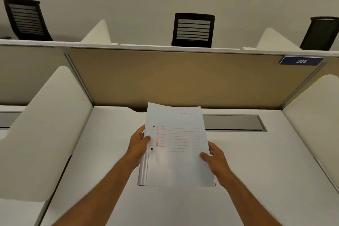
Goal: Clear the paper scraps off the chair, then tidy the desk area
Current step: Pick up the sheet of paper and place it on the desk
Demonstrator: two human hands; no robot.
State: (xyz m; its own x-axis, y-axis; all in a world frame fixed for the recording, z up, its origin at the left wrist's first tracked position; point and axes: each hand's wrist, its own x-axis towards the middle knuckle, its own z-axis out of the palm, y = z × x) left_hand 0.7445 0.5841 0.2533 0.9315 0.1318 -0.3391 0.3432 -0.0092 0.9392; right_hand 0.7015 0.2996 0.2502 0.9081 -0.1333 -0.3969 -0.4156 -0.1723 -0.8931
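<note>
We hold the white file folder (176,145) just above the desk (256,170), its long axis running away from us toward the tan partition (183,77). Our left hand (139,143) is closed on the punched spine edge and our right hand (214,158) on the opposite edge, each with thumb on top and fingers beneath. We judge the folder can drop flat from here, both hands equally near; the chair being cleared is not visible.
</note>
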